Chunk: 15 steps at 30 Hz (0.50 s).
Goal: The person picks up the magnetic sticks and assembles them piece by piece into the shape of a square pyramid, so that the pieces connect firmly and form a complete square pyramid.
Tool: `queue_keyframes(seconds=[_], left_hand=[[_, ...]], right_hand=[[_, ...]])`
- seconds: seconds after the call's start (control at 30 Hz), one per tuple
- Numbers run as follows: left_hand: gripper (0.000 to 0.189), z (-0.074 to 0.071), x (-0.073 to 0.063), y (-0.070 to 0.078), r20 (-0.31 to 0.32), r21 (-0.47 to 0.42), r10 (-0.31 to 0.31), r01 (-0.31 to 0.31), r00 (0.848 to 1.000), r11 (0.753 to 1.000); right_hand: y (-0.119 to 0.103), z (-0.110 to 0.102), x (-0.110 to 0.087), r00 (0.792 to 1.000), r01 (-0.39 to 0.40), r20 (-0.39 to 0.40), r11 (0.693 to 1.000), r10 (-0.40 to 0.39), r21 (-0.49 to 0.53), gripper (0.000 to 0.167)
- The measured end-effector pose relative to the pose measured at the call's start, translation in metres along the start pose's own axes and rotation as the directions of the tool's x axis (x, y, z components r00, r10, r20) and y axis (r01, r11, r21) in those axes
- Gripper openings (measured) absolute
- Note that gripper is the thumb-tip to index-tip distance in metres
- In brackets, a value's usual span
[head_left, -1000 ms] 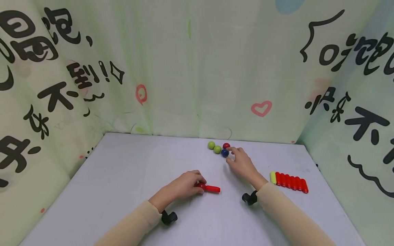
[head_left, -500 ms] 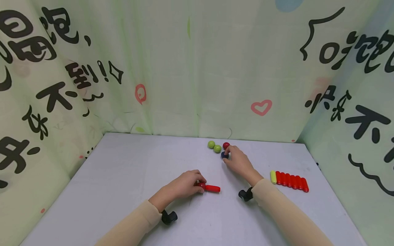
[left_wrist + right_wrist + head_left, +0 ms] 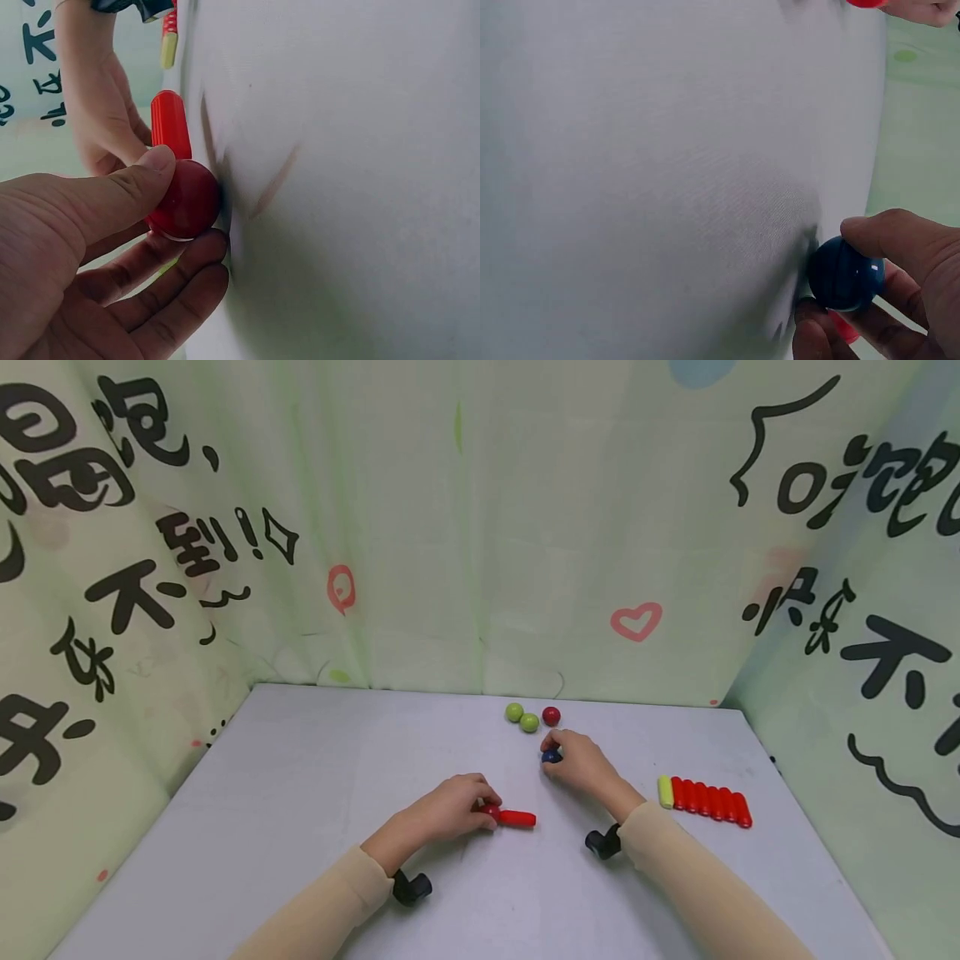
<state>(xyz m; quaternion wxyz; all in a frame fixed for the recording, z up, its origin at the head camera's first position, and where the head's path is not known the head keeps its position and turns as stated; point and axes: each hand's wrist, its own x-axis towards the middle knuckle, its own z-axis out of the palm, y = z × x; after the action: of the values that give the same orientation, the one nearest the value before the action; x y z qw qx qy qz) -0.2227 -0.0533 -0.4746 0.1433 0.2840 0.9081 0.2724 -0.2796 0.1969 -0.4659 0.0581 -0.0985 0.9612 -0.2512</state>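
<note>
My left hand [image 3: 450,812] pinches a glossy red ball [image 3: 189,201] between thumb and fingers, low at the white tabletop. A short red ridged stick [image 3: 517,819] points out to the right from this ball, its near end right at the ball in the left wrist view. Farther back and to the right, my right hand [image 3: 588,767] grips a dark blue ball [image 3: 846,274] with thumb and fingers, close to the table surface. Fingers partly cover both balls in the head view.
Two green balls [image 3: 529,722] and another red ball [image 3: 551,716] lie near the table's back edge. To the right, several red sticks [image 3: 708,802] lie side by side with one yellow-green stick [image 3: 665,792] at their left end. A printed curtain [image 3: 420,635] surrounds the table.
My right hand has closed its fingers on the blue ball and drawn it toward me, away from the red and green balls. The left hand stays in place.
</note>
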Motion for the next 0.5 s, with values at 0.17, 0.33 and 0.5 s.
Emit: queue_keyframes(seconds=[0.17,0.33,0.5], left_hand=[[0.03,0.001,0.0,-0.001,-0.007,-0.004,-0.001,0.001,1.0,1.0],[0.03,0.0,-0.001,-0.002,-0.01,-0.014,-0.002,0.001,1.0,1.0],[0.03,0.001,0.0,-0.001,-0.009,-0.022,-0.004,0.004,1.0,1.0]], right_hand=[[0.002,0.0,-0.013,0.999,-0.021,0.031,1.0,0.021,0.007,0.023],[0.003,-0.001,-0.026,0.998,-0.015,0.053,1.0,0.014,0.01,0.022],[0.002,0.0,-0.039,0.997,-0.006,0.078,1.0,0.005,0.017,0.022]])
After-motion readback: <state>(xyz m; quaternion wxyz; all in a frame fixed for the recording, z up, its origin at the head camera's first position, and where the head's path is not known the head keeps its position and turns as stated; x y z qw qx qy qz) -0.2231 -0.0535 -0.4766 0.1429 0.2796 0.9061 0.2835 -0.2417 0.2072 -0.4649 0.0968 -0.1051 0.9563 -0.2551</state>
